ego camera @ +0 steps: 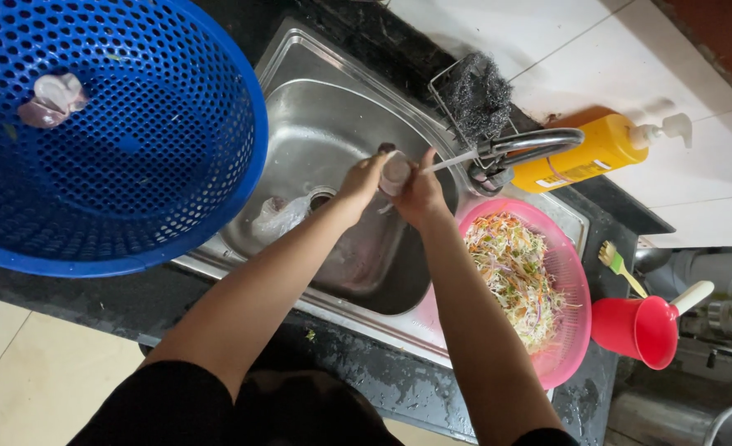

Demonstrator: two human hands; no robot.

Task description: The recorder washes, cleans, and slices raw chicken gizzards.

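view from the head camera, looking down on a steel sink (316, 124) set in a dark table (93, 301). both hands meet over the basin under a thin stream from the tap (531, 144): the left hand (364, 177) and the right hand (419, 194) have their fingers clenched from either side around a small pale object (395, 172), which sits between the palms above the middle of the basin and just beside the tap's outlet. the object is largely hidden by the fingers; it may be a small cup or lid, but the view does not settle this. judged from the pose, the step in hand is rinsing or scrubbing that object under running water. the next move would call for turning it within the grasp so that each face meets the stream, with both hands kept over the basin and clear of the spout. a crumpled clear plastic bag (279, 216) lies near the drain. a large blue perforated basket (101, 132) stands at the left of the sink, overlapping its rim, with a pale scrap inside. a pink strainer (576, 330) of shredded vegetables (518, 277) rests at the right edge of the sink, just beside the right forearm. behind the tap are a dark wire scourer (477, 95) in a rack and a yellow pump bottle (597, 149) lying tilted; a red scoop (642, 330) stands further right.
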